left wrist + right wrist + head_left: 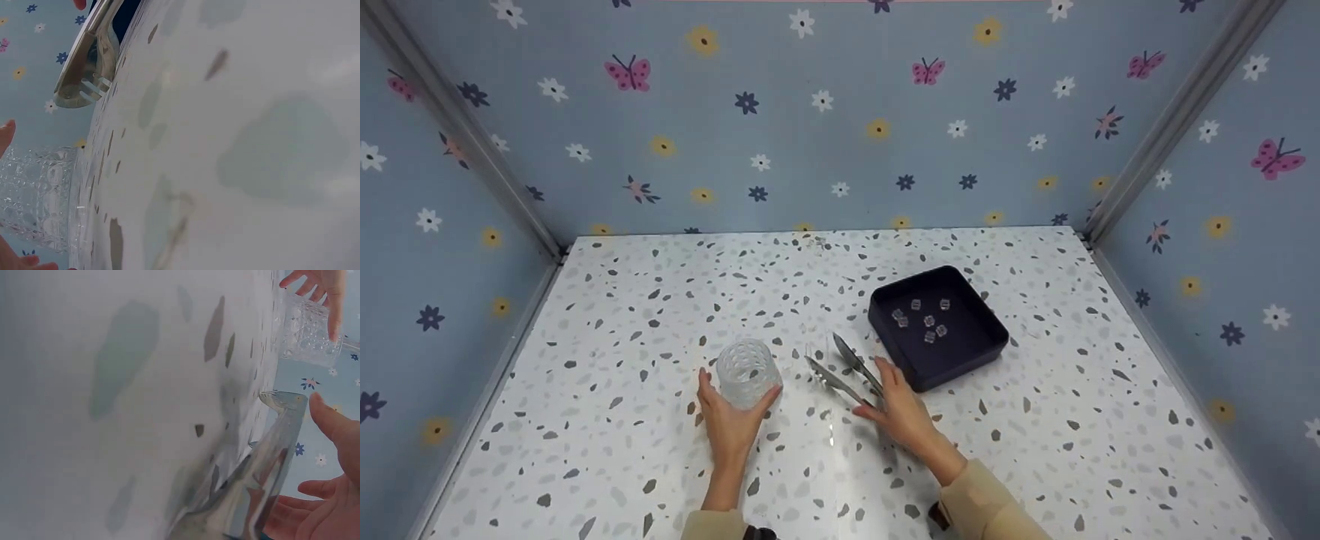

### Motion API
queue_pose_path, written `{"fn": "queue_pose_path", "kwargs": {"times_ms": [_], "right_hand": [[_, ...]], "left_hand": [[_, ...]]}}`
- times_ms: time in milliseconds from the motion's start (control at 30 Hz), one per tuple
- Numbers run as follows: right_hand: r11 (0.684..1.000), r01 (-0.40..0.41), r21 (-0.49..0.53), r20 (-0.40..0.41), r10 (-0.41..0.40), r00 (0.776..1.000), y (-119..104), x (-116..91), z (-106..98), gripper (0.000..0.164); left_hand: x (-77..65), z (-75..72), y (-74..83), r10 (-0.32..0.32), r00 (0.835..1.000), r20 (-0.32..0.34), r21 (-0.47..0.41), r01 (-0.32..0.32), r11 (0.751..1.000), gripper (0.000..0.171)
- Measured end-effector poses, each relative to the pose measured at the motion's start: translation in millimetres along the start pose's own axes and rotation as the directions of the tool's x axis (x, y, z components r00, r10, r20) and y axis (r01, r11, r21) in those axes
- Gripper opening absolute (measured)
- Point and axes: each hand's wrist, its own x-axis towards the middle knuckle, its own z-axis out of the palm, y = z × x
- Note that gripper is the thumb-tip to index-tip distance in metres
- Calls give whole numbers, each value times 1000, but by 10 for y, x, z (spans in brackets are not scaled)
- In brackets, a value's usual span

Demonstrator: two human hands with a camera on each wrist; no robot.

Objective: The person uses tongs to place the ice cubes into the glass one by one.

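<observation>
A clear textured glass (748,371) stands upright on the speckled tabletop. My left hand (730,424) is spread around its near side, thumb to the right and fingers to the left. In the left wrist view the glass (39,197) lies between the thumb and the fingers, and firm contact cannot be made out. Metal tongs (840,384) rest on the table with their arms apart, tips pointing away. My right hand (911,416) is over their near end, thumb and fingers spread on either side. The right wrist view shows the tongs (264,461) in front of the loose fingers.
A dark square tray (975,352) stands just right of the tongs, with several small clear cubes (929,321) in it. Patterned blue panels (840,112) enclose the table at the back and both sides.
</observation>
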Motion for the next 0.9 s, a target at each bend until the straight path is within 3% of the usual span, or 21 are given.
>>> {"fn": "queue_pose_path", "kwargs": {"times_ms": [300, 633, 900], "right_hand": [[990, -105, -96, 19, 107, 994, 4, 2, 48, 84], [978, -100, -181, 5, 103, 995, -18, 41, 114, 65], [967, -87, -238, -19, 85, 996, -35, 34, 128, 53]], "left_hand": [[21, 75, -7, -26, 1000, -6, -76, 26, 997, 116], [76, 89, 31, -41, 999, 7, -88, 41, 995, 115], [70, 114, 51, -75, 997, 18, -26, 76, 997, 115]]}}
